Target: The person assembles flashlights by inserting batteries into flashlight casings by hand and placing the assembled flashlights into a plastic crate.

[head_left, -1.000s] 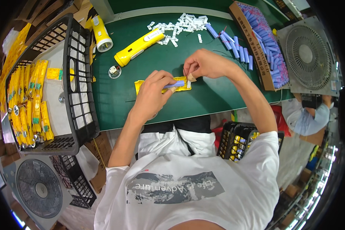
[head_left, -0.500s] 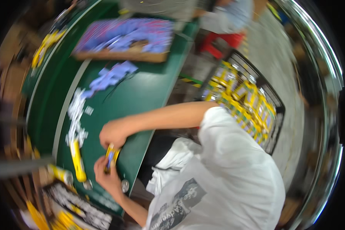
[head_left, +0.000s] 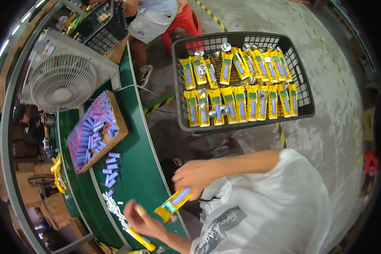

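My right hand (head_left: pixel 192 177) grips a long yellow casing (head_left: pixel 165 211) by one end. Inside the casing's open face are a violet cylindrical battery (head_left: pixel 182 196) and a small green circuit board (head_left: pixel 169 206). It is tilted over the near edge of the green table (head_left: pixel 137 144). My left hand (head_left: pixel 143 219) is apart from the casing, over the table, its thumb and fingers separated and nothing visible between them. Beside it lie a pile of white pieces (head_left: pixel 113 207) and a yellow tube-shaped part (head_left: pixel 140 239).
A black crate (head_left: pixel 244 128) on the floor holds two rows of similar yellow casings (head_left: pixel 228 103). A cardboard box (head_left: pixel 110 149) of violet batteries stands on the table, with several loose batteries (head_left: pixel 111 172) beside it. Further off are a fan (head_left: pixel 63 82), a red stool (head_left: pixel 186 23) and a seated person (head_left: pixel 150 21).
My view has swung right toward the crate. Both hands were together on the casing over the table; now my left hand has let go, and my right hand has moved it toward the table edge.
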Motion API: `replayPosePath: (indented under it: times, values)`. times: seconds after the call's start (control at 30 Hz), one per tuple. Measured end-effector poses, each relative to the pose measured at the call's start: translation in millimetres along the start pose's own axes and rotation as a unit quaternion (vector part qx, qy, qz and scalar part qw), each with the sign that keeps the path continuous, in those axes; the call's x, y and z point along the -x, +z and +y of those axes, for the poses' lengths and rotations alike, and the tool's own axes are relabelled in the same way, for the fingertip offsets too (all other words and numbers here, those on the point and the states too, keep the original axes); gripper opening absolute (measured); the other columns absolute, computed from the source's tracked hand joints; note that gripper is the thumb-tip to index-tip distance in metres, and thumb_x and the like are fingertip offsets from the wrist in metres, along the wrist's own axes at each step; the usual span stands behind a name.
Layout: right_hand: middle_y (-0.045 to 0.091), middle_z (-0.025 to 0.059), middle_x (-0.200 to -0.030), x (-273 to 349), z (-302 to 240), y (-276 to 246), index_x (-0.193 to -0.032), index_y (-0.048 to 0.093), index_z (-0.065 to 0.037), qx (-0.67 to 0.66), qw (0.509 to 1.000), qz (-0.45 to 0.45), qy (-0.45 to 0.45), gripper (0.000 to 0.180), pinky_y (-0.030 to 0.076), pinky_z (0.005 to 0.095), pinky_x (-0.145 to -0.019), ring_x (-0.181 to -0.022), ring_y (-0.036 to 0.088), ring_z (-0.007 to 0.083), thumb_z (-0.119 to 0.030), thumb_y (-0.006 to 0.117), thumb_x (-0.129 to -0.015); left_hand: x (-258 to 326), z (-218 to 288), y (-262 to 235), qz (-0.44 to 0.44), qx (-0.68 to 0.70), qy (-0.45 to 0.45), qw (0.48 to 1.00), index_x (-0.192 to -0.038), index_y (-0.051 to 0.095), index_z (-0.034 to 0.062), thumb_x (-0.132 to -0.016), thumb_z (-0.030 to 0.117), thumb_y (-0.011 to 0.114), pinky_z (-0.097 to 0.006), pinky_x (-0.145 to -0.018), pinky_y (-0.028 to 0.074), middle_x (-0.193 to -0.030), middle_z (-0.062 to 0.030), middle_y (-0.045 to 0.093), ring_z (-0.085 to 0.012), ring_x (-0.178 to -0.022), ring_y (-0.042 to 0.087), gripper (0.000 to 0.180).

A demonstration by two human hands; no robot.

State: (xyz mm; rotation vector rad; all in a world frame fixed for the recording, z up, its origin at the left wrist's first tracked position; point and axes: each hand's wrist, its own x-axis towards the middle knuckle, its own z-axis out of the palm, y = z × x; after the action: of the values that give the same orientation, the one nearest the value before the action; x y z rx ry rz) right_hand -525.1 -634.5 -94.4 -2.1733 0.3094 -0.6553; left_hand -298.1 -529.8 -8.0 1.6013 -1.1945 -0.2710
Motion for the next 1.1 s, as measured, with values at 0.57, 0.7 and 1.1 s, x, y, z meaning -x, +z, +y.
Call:
replayPosePath:
  times: [0.57,0.7,1.1]
  values:
    - [0.074,0.0044,-0.107,301.8,21.2,-94.6,-0.121,0.067,0.001,-0.109,0.551,0.779,0.278,0.040,0.056,0.0259,-0.082,-0.092,0.069,0.0095,-0.007,0.085,-0.087,-42.2,-23.1,488.3,-0.522,-0.138,0.319,0.779,-0.135,0.063,0.0017,-0.085,-0.002,0.066,-0.049,-0.110,0.048,-0.146,-0.0221,0.055,-0.0439,-0.135,0.053,0.050]
    - [0.071,-0.0013,-0.094,297.9,40.3,-138.1,-0.112,0.070,0.000,-0.100,0.541,0.772,0.318,0.025,0.049,0.0235,-0.071,-0.080,0.060,0.0043,-0.012,0.081,-0.093,-50.8,-28.4,490.5,-0.518,-0.114,0.339,0.777,-0.134,0.064,0.0026,-0.086,0.001,0.069,-0.049,-0.110,0.047,-0.142,-0.0217,0.057,-0.0433,-0.132,0.054,0.048]
    - [0.056,-0.0016,-0.086,281.7,98.8,-166.9,-0.108,0.064,-0.003,-0.199,0.486,0.792,0.311,0.026,0.039,0.0304,-0.067,-0.075,0.045,0.0083,-0.027,0.069,-0.101,-9.3,40.7,546.3,-0.520,-0.173,0.430,0.717,-0.143,0.061,0.0088,-0.092,0.008,0.071,-0.053,-0.113,0.047,-0.165,-0.0196,0.037,-0.0466,-0.137,0.049,0.052]
